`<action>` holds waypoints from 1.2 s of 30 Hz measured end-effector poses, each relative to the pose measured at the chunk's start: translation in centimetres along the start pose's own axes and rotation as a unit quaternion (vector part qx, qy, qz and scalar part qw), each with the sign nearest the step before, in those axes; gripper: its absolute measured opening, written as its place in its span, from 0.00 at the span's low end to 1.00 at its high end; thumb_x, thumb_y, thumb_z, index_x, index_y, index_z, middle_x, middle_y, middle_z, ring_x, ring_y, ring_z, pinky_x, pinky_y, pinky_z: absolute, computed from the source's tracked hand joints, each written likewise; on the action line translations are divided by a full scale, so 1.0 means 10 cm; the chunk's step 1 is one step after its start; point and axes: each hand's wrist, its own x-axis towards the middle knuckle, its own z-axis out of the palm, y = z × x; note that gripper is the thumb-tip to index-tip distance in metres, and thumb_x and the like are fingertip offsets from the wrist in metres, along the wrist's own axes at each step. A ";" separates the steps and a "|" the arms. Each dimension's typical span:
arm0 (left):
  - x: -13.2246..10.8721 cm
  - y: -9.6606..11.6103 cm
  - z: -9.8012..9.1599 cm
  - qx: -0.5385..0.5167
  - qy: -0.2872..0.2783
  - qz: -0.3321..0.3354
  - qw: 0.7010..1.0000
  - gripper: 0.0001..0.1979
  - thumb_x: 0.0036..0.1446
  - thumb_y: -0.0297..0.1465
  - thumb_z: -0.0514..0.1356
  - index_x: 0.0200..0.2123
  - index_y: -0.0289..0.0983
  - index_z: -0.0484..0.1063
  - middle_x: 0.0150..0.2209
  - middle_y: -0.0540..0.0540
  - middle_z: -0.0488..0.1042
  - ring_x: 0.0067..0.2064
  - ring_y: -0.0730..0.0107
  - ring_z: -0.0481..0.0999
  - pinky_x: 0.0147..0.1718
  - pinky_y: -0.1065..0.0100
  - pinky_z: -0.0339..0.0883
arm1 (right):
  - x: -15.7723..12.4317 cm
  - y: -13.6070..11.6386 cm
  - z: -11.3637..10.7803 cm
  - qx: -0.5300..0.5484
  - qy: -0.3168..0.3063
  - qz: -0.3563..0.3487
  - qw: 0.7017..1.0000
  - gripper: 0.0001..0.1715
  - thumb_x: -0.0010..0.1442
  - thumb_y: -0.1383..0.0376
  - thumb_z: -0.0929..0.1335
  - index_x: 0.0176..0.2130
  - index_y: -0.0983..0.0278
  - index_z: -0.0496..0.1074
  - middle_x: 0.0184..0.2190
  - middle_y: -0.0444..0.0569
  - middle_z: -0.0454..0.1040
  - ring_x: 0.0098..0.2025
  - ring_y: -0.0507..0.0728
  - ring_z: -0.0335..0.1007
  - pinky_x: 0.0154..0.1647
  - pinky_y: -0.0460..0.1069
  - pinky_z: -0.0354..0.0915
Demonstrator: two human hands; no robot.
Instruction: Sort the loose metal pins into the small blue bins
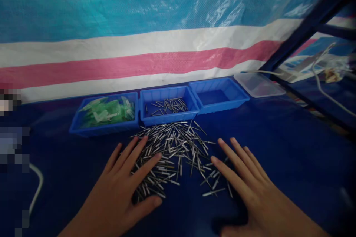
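A loose heap of metal pop rivets [174, 142] is spread over the dark blue table in front of me. My left hand [125, 185] lies over the heap's left side, fingers spread, with rivets showing beside and between the fingers. At the right edge of the heap is my right hand [244, 177], its fingers also apart and several rivets near its fingertips and under its edge. Neither hand grips anything. Behind the heap, the middle blue bin [169, 119] contains more rivets.
The left blue bin [104, 131] holds green and clear plastic packets. The right blue bin [222, 108] shows its bare floor. Beside it lies a translucent lid [260, 85]. A striped tarp [167, 63] hangs behind, a dark frame post [300, 40] stands right, and a white cable [37, 185] lies left.
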 end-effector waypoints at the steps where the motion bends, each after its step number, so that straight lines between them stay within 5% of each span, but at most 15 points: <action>1: 0.00 0.00 0.00 0.004 0.001 0.003 1.000 0.35 0.56 0.48 0.54 0.64 0.50 0.47 0.68 0.44 0.40 0.65 0.45 0.48 0.58 0.42 0.49 | 0.02 0.00 -0.01 0.003 -0.005 -0.001 1.000 0.62 0.45 0.38 0.66 0.67 0.63 0.41 0.68 0.59 0.34 0.66 0.77 0.33 0.59 0.72 0.47; 11: -0.02 0.08 0.00 0.023 0.015 0.037 0.999 0.34 0.56 0.48 0.53 0.64 0.50 0.49 0.67 0.45 0.45 0.65 0.45 0.50 0.58 0.42 0.48 | 0.15 -0.03 -0.01 0.032 0.005 -0.005 0.999 0.65 0.45 0.37 0.66 0.67 0.69 0.40 0.67 0.62 0.35 0.66 0.76 0.33 0.60 0.70 0.47; 18: -0.09 0.18 0.12 0.020 0.118 -0.101 0.988 0.52 0.43 0.61 0.54 0.66 0.42 0.43 0.67 0.36 0.42 0.64 0.30 0.43 0.55 0.31 0.41 | 0.43 -0.07 0.02 0.076 -0.007 -0.047 0.996 0.67 0.42 0.33 0.64 0.66 0.67 0.43 0.67 0.61 0.33 0.66 0.76 0.28 0.60 0.71 0.45; 22: -0.09 0.19 0.18 0.020 0.111 -0.121 0.986 0.59 0.40 0.64 0.52 0.67 0.35 0.37 0.66 0.30 0.40 0.64 0.30 0.43 0.55 0.33 0.44 | 0.54 -0.13 0.05 0.097 -0.009 -0.068 0.993 0.67 0.42 0.33 0.64 0.66 0.67 0.43 0.67 0.60 0.35 0.67 0.75 0.27 0.61 0.70 0.44; 31: 0.05 0.26 0.20 -0.013 0.068 -0.079 0.994 0.52 0.50 0.58 0.52 0.66 0.30 0.39 0.66 0.30 0.44 0.66 0.40 0.44 0.57 0.45 0.54 | 0.85 -0.35 0.13 0.150 0.011 -0.101 0.983 0.70 0.39 0.34 0.67 0.66 0.68 0.41 0.68 0.60 0.36 0.67 0.71 0.26 0.63 0.67 0.44; 36: 0.18 0.33 0.21 -0.070 0.069 -0.105 0.990 0.43 0.57 0.53 0.49 0.65 0.29 0.42 0.65 0.31 0.48 0.66 0.46 0.44 0.59 0.47 0.52 | 0.90 -0.44 0.17 0.199 0.023 -0.075 0.977 0.55 0.51 0.44 0.68 0.65 0.67 0.45 0.66 0.59 0.47 0.67 0.65 0.37 0.64 0.64 0.47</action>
